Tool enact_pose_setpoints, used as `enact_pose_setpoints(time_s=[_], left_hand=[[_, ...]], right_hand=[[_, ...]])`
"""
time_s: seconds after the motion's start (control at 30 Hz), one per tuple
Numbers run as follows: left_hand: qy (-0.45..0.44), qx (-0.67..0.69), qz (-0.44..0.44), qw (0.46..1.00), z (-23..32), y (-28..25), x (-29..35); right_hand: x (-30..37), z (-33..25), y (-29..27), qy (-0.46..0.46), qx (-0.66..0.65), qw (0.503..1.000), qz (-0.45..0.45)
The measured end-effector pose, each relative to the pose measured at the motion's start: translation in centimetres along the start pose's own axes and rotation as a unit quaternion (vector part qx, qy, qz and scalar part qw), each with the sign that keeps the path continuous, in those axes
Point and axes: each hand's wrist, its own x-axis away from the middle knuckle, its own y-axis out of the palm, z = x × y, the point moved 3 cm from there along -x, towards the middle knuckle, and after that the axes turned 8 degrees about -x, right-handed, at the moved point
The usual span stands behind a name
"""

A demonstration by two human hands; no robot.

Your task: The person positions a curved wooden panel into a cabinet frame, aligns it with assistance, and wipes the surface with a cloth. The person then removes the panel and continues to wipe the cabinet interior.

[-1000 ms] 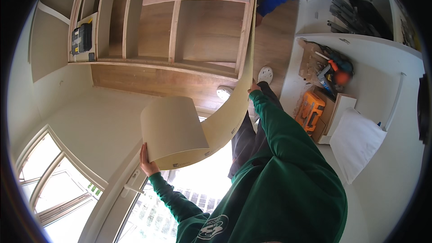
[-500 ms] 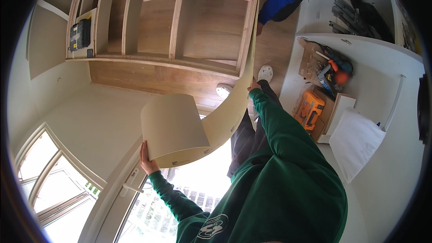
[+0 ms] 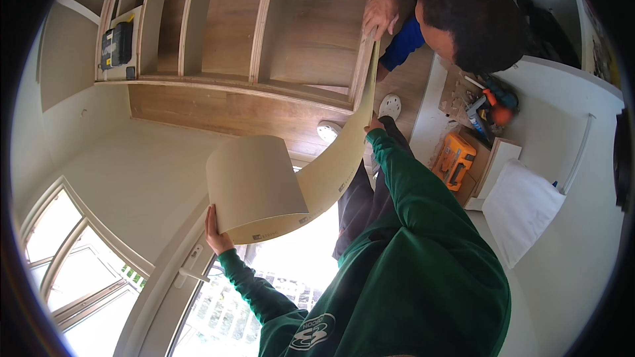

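Observation:
A long beige flexible sheet (image 3: 254, 178) curls into a loose roll at my left and runs up along the right end of a wooden frame (image 3: 259, 39). At the roll's lower left edge my left hand (image 3: 217, 231) grips it, thumb and fingers on the rim. My right hand (image 3: 375, 125) is closed on the sheet's edge, just below the frame's corner; its fingers are partly hidden. Across from me a person in blue bends over, one hand (image 3: 381, 14) pressing on the frame's end beside the sheet. That person's other hand (image 3: 382, 70) is lower, near the sheet.
An orange case (image 3: 455, 160) and a pile of hand tools (image 3: 488, 109) lie to the right, near a hanging white cloth (image 3: 522, 205). A dark case (image 3: 117, 45) sits at the frame's left end. A door handle (image 3: 194, 276) juts out near my left forearm.
The person in blue has leaned into view, and one of their hands now rests on the frame's end. My hands and the sheet have hardly moved.

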Motion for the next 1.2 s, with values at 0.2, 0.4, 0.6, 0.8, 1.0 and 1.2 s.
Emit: enact_pose_setpoints(time_s=[0.2, 0.4, 0.6, 0.8, 1.0, 1.2], left_hand=[[-0.013, 0.003, 0.008, 1.0, -0.9, -0.8, 0.1], [-0.014, 0.018, 0.03, 0.999, -2.2, -1.8, 0.3], [-0.028, 0.039, 0.033, 0.998, -3.4, -1.9, 0.7], [-0.042, 0.056, 0.033, 0.997, -5.3, -2.1, 0.1], [-0.044, 0.121, 0.008, 0.992, -7.7, -1.2, -3.6], [-0.051, 0.156, -0.012, 0.986, -7.2, -2.0, -7.4]], right_hand=[[0.5, -0.5, -0.1, 0.014, -0.007, 1.0, 0.023], [0.8, -0.7, 0.6, 0.015, -0.046, 0.999, 0.014], [1.4, -0.4, 2.3, 0.009, -0.009, 0.999, 0.038], [2.4, 0.8, 2.5, 0.104, -0.068, 0.992, 0.002], [12.8, -2.8, 1.5, 0.093, 0.0, 0.971, 0.22], [23.4, -10.9, 6.2, -0.21, -0.087, 0.973, -0.038]])
